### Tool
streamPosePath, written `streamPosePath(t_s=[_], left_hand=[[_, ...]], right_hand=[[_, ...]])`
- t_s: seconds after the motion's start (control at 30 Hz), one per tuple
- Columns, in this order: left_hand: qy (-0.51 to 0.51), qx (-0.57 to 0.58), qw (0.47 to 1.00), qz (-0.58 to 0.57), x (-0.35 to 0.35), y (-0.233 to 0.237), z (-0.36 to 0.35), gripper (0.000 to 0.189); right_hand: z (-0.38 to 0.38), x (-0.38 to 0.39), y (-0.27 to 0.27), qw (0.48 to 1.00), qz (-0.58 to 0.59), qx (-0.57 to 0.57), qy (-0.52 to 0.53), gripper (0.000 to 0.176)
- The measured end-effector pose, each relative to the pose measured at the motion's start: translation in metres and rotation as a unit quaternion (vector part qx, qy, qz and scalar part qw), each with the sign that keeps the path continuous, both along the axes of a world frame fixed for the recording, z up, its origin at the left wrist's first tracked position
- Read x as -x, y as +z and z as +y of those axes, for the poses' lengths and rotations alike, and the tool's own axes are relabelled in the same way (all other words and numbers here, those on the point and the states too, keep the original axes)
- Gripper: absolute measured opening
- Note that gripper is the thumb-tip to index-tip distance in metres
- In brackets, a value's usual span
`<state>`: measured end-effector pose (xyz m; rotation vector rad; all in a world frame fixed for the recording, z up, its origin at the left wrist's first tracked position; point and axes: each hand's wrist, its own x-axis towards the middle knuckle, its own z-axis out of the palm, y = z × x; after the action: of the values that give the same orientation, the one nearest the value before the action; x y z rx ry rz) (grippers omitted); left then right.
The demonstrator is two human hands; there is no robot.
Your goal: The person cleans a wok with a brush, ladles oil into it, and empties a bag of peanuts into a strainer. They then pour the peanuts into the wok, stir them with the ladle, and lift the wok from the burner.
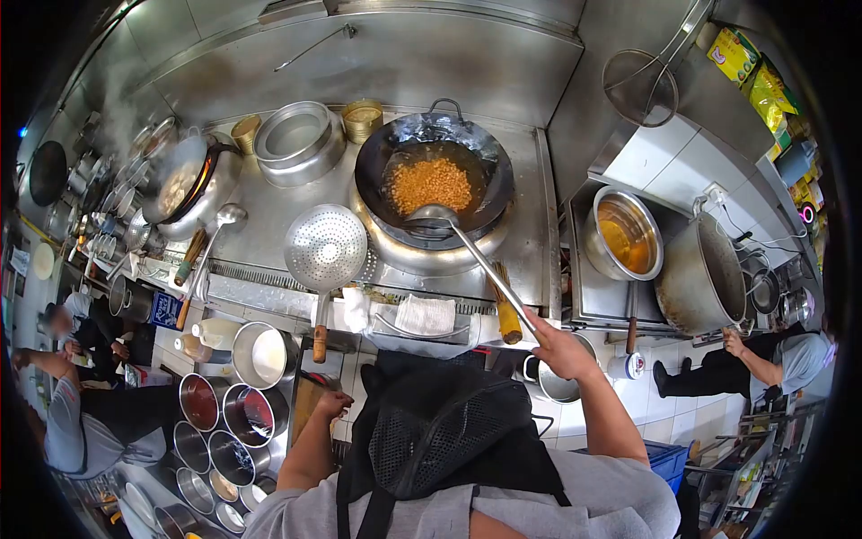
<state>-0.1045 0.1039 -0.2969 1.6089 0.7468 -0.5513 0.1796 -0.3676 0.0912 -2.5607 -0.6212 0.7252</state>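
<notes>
The biggest vessel is the tall stockpot (700, 274), off to the right of the right hand (561, 346) and a little beyond it; what it holds is too dim to tell. Next is the dark wok (434, 175), ahead of that hand and to its left, sitting in the burner ring of the steel surface (269, 216), with a heap of orange-yellow crumbly food at its middle. A steel pot (622, 235), just ahead and to the right of the hand, holds an orange-yellow liquid. The shallow basin (296, 139), far ahead and well to the left, looks bare inside. Round tubs (247, 413) to the left of the left hand (332, 404) carry dark red contents in two of them.

The right hand is closed around the near end of the ladle (485, 265). The ladle's long axis runs from the hand forward and to the left, rising over the wok's rim, with the bowl end pointing away from the person and resting in the wok at the near edge of the food.

The left hand hangs low by the surface's front edge with its fingers curled; I cannot tell whether it grips anything.
</notes>
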Motion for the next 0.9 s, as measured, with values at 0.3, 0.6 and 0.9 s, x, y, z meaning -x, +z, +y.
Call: streamPosePath(t_s=[0.3,0.6,0.9], left_hand=[[0.017,-0.006,0.999,0.049,-0.026,0.034,-0.01,0.015],[0.032,-0.002,0.999,0.042,-0.02,0.037,-0.01,0.015],[-0.017,-0.064,0.998,0.013,0.002,0.052,-0.013,0.016]], right_hand=[[0.027,-0.019,-0.018,0.994,-0.024,0.104,0.006,0.087],[0.056,-0.05,-0.038,0.987,-0.061,0.146,-0.007,0.085],[0.08,-0.086,-0.056,0.989,-0.082,0.123,-0.025,0.086]])
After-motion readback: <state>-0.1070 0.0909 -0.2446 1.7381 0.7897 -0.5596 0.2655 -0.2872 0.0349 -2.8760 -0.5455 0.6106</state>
